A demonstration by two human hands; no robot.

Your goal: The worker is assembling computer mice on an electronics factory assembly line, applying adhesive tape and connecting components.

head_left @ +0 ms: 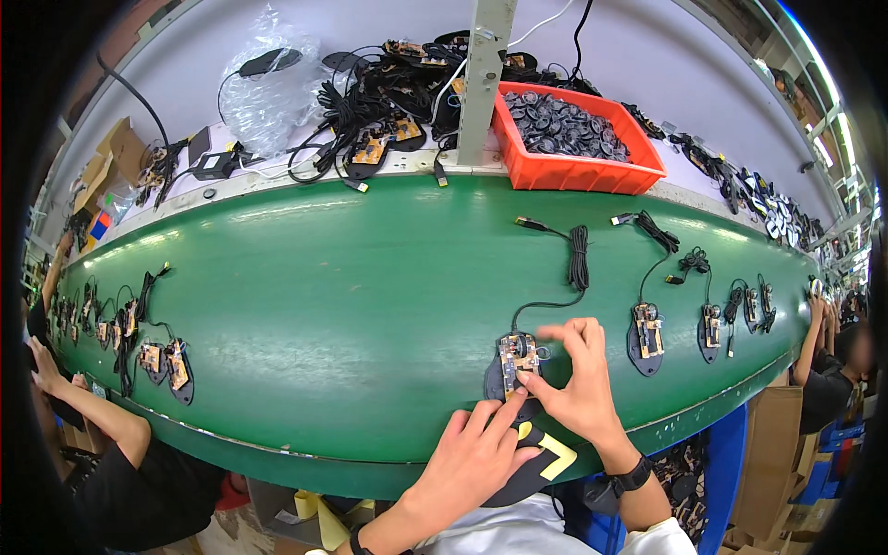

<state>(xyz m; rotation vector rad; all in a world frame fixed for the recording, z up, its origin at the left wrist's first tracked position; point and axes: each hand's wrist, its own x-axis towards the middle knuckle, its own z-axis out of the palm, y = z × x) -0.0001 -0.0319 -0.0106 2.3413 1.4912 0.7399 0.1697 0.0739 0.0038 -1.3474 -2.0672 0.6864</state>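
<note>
A black computer mouse base with an exposed tan circuit board lies on the green belt in front of me, its dark scroll wheel near the far end. My left hand grips the near end of the base, fingertips on its edge. My right hand is over the board's right side, thumb touching the board. Its index finger, blurred, is held apart from the thumb near the wheel, and I see nothing between them. The mouse's black cable runs away from me in a tied bundle to a plug.
More open mice with cables lie right and left on the belt. Beyond it stand a red bin of dark round parts, a metal post and piled mice. Co-workers' arms reach in at both sides.
</note>
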